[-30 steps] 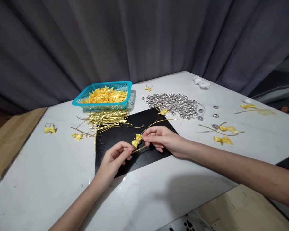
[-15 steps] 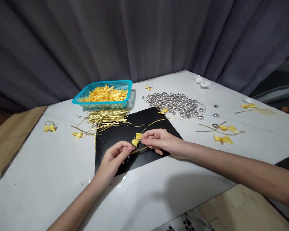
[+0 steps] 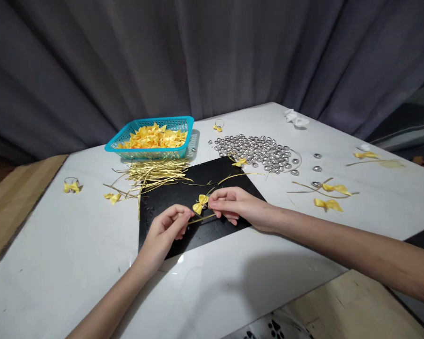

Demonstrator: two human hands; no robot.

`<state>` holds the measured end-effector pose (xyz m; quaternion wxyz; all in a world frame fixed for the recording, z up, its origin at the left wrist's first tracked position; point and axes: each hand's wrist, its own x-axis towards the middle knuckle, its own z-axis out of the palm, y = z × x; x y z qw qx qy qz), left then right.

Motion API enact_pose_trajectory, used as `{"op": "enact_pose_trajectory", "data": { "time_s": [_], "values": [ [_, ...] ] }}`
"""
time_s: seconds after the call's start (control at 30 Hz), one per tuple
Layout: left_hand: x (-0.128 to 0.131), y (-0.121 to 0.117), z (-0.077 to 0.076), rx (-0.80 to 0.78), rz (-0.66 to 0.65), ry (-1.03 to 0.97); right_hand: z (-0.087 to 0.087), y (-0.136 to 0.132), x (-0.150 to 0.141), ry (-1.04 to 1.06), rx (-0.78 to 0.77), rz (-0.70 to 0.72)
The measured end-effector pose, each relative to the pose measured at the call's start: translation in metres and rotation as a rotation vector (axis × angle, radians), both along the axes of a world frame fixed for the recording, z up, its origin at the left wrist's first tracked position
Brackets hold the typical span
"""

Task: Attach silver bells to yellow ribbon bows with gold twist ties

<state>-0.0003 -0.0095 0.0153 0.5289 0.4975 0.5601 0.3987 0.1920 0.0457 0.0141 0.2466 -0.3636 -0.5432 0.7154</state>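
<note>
Between my hands hangs a yellow ribbon bow (image 3: pixel 199 207) with a silver bead (image 3: pixel 205 205) at its right side, above a black mat. My left hand (image 3: pixel 171 226) is closed in a pinch on one end of the thin gold twist tie that runs to the bow. Just right of the bow, my right hand (image 3: pixel 229 202) is closed too, thumb and forefinger pinching the tie close to the bead; the exact grip is partly hidden. Another gold twist tie (image 3: pixel 202 219) passes below the bow, between the hands, lying on or just above the mat (image 3: pixel 187 245).
A turquoise basket (image 3: pixel 148 153) full of yellow bows stands at the back left, with a heap of gold twist ties (image 3: pixel 159 170) before it. Silver beads (image 3: pixel 254 150) are piled behind my right hand. Loose bows (image 3: pixel 328 205) lie right; a finished-looking bow loop (image 3: pixel 71 187) sits left.
My left hand has drawn slightly left and up, a little farther from the bow. The right hand and the bow have hardly moved.
</note>
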Motion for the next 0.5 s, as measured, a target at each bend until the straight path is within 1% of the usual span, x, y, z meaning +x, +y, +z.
{"op": "enact_pose_trajectory", "data": {
  "time_s": [0.33,0.5],
  "values": [
    [-0.0002,0.0007,-0.0030,0.025,0.029,-0.015,0.0042,-0.0022,-0.0015,-0.077,0.066,0.028],
    [-0.0017,0.0002,-0.0031,0.042,0.043,-0.001,0.0049,-0.0016,-0.0021,-0.120,0.102,0.072]
  ]
}}
